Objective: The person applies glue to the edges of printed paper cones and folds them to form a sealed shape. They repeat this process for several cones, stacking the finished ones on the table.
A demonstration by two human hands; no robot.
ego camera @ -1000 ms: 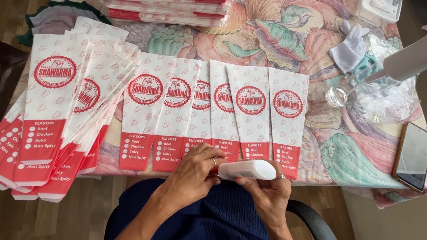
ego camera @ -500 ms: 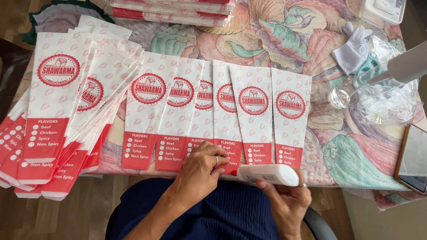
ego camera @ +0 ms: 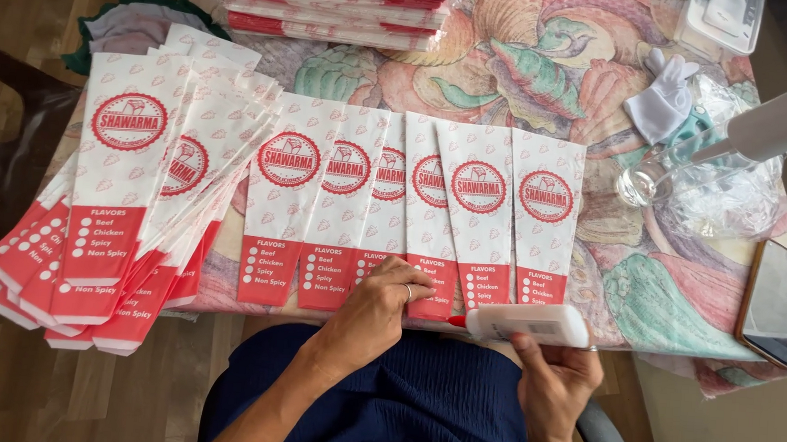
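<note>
White glue bottle (ego camera: 527,323) in right hand (ego camera: 555,381); left hand (ego camera: 377,309) presses paper sleeves (ego camera: 412,222).

A row of white-and-red paper sleeves (ego camera: 412,222) lies fanned and overlapping along the near edge of the worktop (ego camera: 558,67), which wears a flowered cloth. The left hand (ego camera: 374,311) presses flat on the red lower ends of the middle sleeves. The right hand (ego camera: 555,378) holds a white glue bottle (ego camera: 524,323) sideways at the near edge, its red tip just beside the sleeves. A thicker fanned pile of sleeves (ego camera: 121,204) overhangs the near left corner. A dark phone (ego camera: 775,302) lies at the right edge, and a white glove (ego camera: 665,101) towards the far right corner.
</note>
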